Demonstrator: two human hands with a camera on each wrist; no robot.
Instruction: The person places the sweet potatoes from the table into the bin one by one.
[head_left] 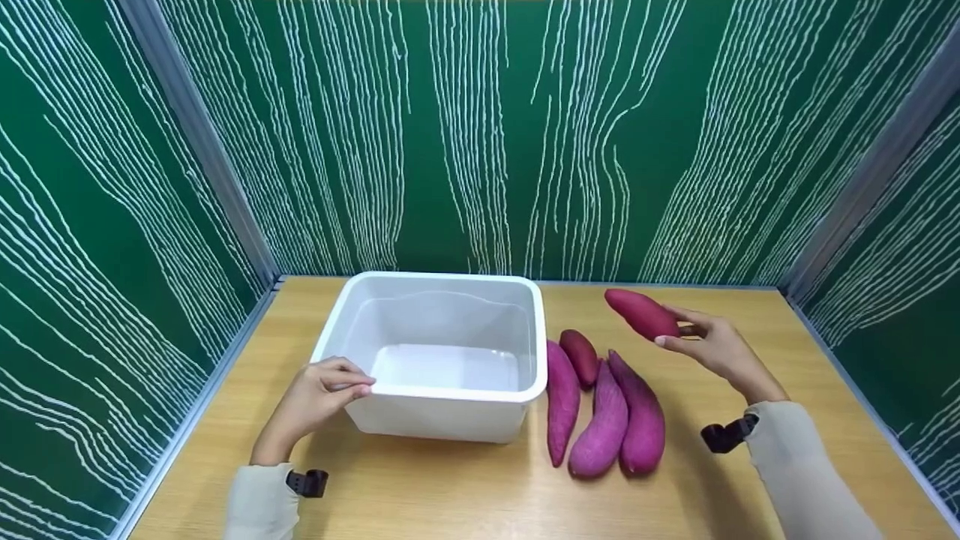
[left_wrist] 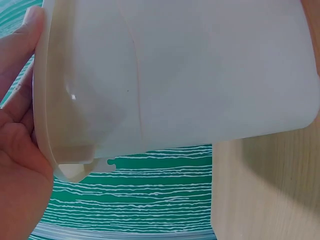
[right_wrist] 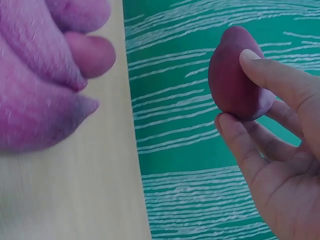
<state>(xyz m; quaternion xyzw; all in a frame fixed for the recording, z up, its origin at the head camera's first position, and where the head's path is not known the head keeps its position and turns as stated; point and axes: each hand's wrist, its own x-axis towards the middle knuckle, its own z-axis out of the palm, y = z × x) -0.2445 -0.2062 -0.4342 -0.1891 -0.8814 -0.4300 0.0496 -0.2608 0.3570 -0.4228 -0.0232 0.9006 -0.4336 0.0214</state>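
My right hand (head_left: 716,352) holds a dark red sweet potato (head_left: 641,313) by one end, above the right side of the table. Seen from the right wrist, thumb and fingers pinch that sweet potato (right_wrist: 235,75) from both sides. At the front left corner of a white plastic bin (head_left: 442,418), my left hand (head_left: 319,394) grips the rim between thumb and fingers. The left wrist view shows the bin's outer wall (left_wrist: 200,75) with the hand (left_wrist: 22,165) at its edge. Several purple sweet potatoes (head_left: 602,427) lie side by side just right of the bin.
A smaller dark red sweet potato (head_left: 580,356) lies at the back of that group. The wooden table (head_left: 420,495) is enclosed by green panels (head_left: 510,150) with wavy white lines, joined by grey metal posts (head_left: 202,142) at the back corners.
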